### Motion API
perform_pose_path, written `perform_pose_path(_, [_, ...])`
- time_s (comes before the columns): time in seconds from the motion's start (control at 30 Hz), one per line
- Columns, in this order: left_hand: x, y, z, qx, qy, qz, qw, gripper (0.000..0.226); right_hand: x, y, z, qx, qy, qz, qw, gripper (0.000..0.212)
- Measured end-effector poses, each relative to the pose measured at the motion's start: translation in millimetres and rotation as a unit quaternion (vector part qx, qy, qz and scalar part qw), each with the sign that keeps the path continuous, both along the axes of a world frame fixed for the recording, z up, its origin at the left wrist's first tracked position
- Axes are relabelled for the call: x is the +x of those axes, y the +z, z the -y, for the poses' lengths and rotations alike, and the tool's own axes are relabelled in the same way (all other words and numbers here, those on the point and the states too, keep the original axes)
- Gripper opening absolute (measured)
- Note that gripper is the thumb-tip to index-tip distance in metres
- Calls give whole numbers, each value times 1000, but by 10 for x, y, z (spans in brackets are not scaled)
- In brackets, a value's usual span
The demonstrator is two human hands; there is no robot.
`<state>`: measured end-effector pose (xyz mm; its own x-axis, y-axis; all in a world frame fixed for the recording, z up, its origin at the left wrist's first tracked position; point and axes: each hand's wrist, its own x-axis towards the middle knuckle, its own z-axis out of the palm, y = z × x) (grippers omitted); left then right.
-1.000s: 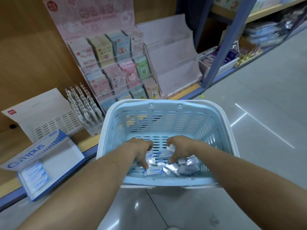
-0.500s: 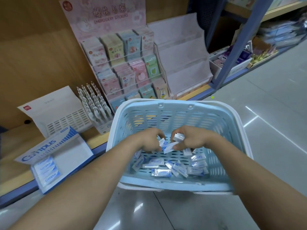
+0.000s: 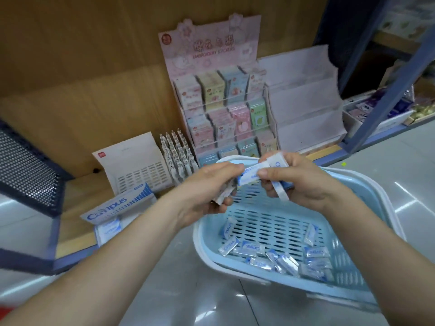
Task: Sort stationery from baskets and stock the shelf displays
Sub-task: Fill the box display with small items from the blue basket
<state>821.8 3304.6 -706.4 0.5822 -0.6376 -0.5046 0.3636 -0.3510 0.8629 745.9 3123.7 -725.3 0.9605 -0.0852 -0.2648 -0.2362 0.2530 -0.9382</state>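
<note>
Left of the basket (image 3: 263,208), on the shelf (image 3: 80,196), the open Campus box (image 3: 117,205) stands with its lid tilted back and a few packets inside, so we judge it to be where these goods belong. Over the basket's far-left rim, our left hand (image 3: 209,187) has its grip curled round a small stack of packets (image 3: 224,195), edges lined up, probably so they slide into the box as one block. Above the basket's far rim, one blue-and-white packet (image 3: 249,176) is pinched at both ends; blur hides which hand bears its weight. Our right hand (image 3: 301,184), over the basket's far wall, has its grip closed on that packet and on others tucked against the palm. Inside the basket, along its near wall, the loose packets (image 3: 251,249) lie jumbled, waiting to be gathered, so we reckon much sorting is left.
</note>
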Motion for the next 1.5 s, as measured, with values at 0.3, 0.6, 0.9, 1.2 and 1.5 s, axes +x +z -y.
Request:
perform_pose_path(0.3, [313,597,-871,-15,88,201,976,27,837,531,-1117,102,25,47,993,1])
perform_pose_path(0.6, [282,431,-1977,150,199,121,961,42,1294,522,-1990,-74,335,-13,939,29])
perform_pose_path(0.9, [57,-497,-2270,21,361,-52,931,29,1333,-123,-2351,-144,409,-161,887,19])
perform_pose_path(1.2, [117,-1147,-2472,107,416,-10,903,22,1135,-900,-2693,-17,96,-188,977,14])
perform_pose_path(1.5, [224,-1580,-2831,180,407,51,894,29,1260,-1466,-3011,-347,63,-140,925,21])
